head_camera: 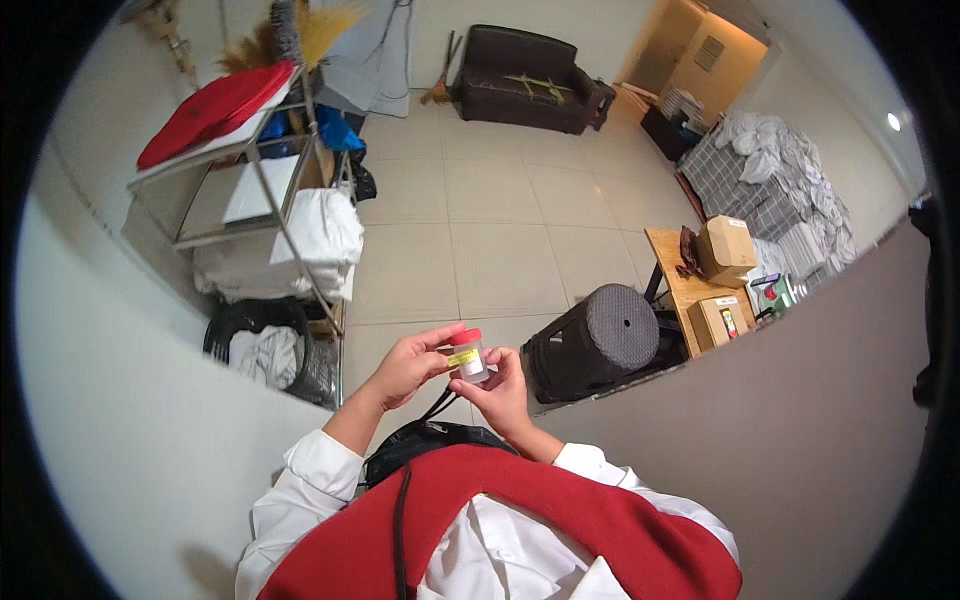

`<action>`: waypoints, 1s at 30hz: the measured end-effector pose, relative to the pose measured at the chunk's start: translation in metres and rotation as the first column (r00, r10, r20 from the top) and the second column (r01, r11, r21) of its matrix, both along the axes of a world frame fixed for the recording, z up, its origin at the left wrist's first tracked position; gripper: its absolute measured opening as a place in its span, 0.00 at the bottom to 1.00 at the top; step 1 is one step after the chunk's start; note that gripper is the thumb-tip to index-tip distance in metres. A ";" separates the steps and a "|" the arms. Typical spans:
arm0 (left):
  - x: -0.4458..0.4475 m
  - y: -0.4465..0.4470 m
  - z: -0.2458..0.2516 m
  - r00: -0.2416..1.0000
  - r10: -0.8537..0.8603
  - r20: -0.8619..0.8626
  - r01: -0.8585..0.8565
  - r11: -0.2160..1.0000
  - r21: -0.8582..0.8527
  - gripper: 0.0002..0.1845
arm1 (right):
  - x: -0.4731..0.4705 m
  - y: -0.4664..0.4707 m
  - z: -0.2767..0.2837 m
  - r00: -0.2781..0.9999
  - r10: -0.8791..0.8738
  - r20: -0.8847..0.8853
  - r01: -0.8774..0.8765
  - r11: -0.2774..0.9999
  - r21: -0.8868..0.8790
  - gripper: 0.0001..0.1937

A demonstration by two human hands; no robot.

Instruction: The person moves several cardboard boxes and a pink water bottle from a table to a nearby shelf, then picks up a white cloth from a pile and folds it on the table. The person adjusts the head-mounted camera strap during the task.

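Note:
A small clear plastic specimen cup (472,369) with a red screw lid (466,337) is held upright between my hands, in front of my body. A yellow strip (462,358) and a white label lie across its side; both may bear writing. My left hand (411,366) reaches it from the left, index finger along the lid and thumb at the end of the yellow strip. From the right, my right hand (501,390) grips the lower part, its thumb near the base and its fingers behind. Below my hands sits a black bag (427,442) with thin straps.
To the left stands a metal rack (262,187) with folded white cloths (319,232) and a black basket (259,319) of cloth. On the right are stacked black stools (622,326) and a wooden table (667,270) with cardboard boxes (726,247). A dark sofa (517,79) is farther back.

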State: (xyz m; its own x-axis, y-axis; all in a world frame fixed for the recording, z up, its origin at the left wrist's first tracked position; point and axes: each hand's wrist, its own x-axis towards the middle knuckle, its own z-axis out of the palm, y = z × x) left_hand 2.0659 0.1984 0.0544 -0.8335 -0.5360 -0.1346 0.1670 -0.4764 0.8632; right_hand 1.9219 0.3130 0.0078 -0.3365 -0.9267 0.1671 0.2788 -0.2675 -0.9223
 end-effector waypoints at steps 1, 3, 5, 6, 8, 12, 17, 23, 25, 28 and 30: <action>-0.009 -0.018 0.002 0.999 -0.035 0.012 0.035 0.999 -0.009 0.31 | -0.006 -0.015 0.001 1.000 -0.024 0.003 0.024 0.999 0.025 0.28; -0.033 -0.053 0.007 0.995 -0.073 0.064 0.074 0.997 -0.018 0.30 | -0.024 -0.048 0.004 0.998 -0.069 0.015 0.068 0.997 0.027 0.28; -0.060 -0.088 0.009 0.991 -0.120 0.056 0.121 0.993 -0.017 0.30 | -0.045 -0.076 0.003 0.991 -0.133 0.013 0.132 0.991 0.033 0.28; -0.074 -0.106 0.008 0.990 -0.143 0.022 0.143 0.990 -0.005 0.30 | -0.056 -0.091 0.001 0.987 -0.159 0.010 0.158 0.987 0.037 0.28; -0.102 -0.140 0.003 0.983 -0.182 -0.029 0.183 0.983 0.017 0.30 | -0.082 -0.120 -0.005 0.985 -0.169 0.041 0.168 0.985 0.046 0.28; -0.170 -0.209 -0.014 0.977 -0.202 -0.062 0.203 0.979 0.020 0.29 | -0.147 -0.186 -0.021 0.986 -0.168 0.017 0.168 0.986 -0.007 0.29; -0.259 -0.288 -0.012 0.988 -0.157 -0.008 0.158 0.987 0.023 0.28 | -0.245 -0.274 -0.021 0.978 -0.183 -0.103 0.184 0.983 0.005 0.29; -0.361 -0.372 0.013 0.992 -0.128 -0.006 0.128 0.990 -0.064 0.23 | -0.350 -0.358 -0.007 0.929 -0.246 -0.278 0.243 0.969 -0.045 0.28; -0.392 -0.399 0.014 0.985 -0.121 0.126 0.143 0.971 -0.191 0.20 | -0.374 -0.378 -0.007 0.912 -0.270 -0.308 0.269 0.962 -0.048 0.29; -0.447 -0.442 0.007 0.973 -0.138 0.182 0.192 0.926 -0.324 0.17 | -0.415 -0.405 -0.010 0.906 -0.292 -0.308 0.305 0.952 -0.006 0.28; -0.486 -0.474 -0.001 0.964 -0.177 0.201 0.242 0.897 -0.370 0.15 | -0.441 -0.426 -0.012 0.907 -0.330 -0.263 0.332 0.942 -0.037 0.26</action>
